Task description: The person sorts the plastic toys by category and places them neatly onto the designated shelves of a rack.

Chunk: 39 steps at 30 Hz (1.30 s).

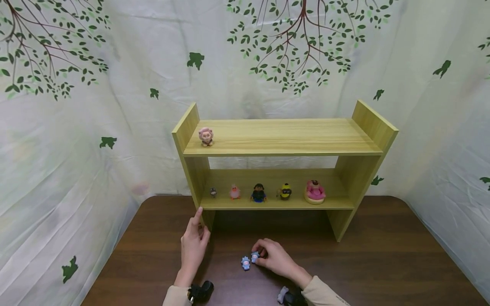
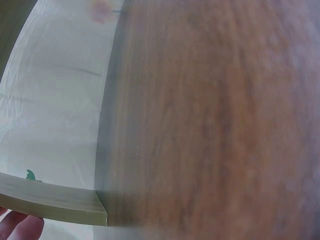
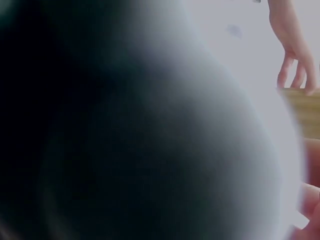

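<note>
Near the front middle of the table, my right hand [image 1: 277,258] pinches a small blue figurine [image 1: 254,256] between thumb and fingers. Another blue figurine [image 1: 246,263] stands just left of it on the tabletop. My left hand [image 1: 194,244] touches the front edge of the yellow wooden shelf's left side panel [image 1: 186,170], its index finger stretched upward. In the left wrist view, fingertips [image 2: 31,226] rest against the panel [image 2: 60,200]. A large dark blur fills most of the right wrist view, hiding the pinched figurine; some right-hand fingers [image 3: 312,205] show at the edge.
The middle shelf holds a tiny grey figure, a pink figure [image 1: 235,192], a dark-haired figure [image 1: 258,193], a yellow-and-black figure [image 1: 285,192] and a pink bear [image 1: 315,191]. A pink figure [image 1: 206,137] stands on top. A greyish object [image 1: 282,294] lies by my right wrist.
</note>
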{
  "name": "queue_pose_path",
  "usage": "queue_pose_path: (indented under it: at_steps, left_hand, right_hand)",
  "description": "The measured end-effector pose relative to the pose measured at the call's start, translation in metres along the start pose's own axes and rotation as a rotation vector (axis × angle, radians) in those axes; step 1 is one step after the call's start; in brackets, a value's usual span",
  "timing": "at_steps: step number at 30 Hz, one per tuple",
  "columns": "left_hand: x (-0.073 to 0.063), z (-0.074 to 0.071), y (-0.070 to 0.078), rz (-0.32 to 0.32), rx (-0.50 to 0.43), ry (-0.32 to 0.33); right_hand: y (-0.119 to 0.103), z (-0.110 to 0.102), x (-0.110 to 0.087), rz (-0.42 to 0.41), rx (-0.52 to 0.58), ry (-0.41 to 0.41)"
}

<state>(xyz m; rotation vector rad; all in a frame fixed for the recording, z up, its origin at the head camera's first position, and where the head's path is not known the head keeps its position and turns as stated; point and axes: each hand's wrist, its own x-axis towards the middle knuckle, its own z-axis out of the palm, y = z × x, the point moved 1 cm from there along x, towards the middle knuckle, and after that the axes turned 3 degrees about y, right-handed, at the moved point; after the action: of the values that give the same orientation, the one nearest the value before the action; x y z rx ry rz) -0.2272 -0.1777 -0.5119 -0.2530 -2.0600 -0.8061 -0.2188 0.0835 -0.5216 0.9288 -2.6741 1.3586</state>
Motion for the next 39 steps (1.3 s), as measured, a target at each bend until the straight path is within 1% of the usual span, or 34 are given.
queue_pose_path:
  at_steps: [3,9,15,23,30,35,39]
  left_hand:
    - [0.001,0.0,0.001,0.005,-0.001,0.003]
    - [0.002,0.0,0.001,0.013,-0.006,0.015]
    - [0.001,0.0,0.0,0.007,-0.009,0.017]
    - [0.001,0.0,0.0,0.019,-0.01,0.022]
    - [0.0,0.002,-0.003,-0.001,-0.01,-0.009]
    - [0.0,0.002,-0.003,0.0,-0.007,-0.011]
    - [0.0,0.001,-0.003,0.005,-0.002,-0.003]
  right_hand:
    - [0.0,0.001,0.0,-0.002,0.002,0.002]
    - [0.001,0.001,0.0,-0.034,0.017,0.016]
    - [0.0,0.001,0.0,-0.042,0.053,0.006]
    - [0.001,0.003,-0.002,-0.007,0.098,-0.018]
    - [-0.004,-0.003,-0.004,0.03,0.154,-0.037]
    - [-0.005,-0.008,-0.006,0.029,0.192,-0.023]
    - [-0.006,-0.012,-0.006,0.048,0.213,-0.013]
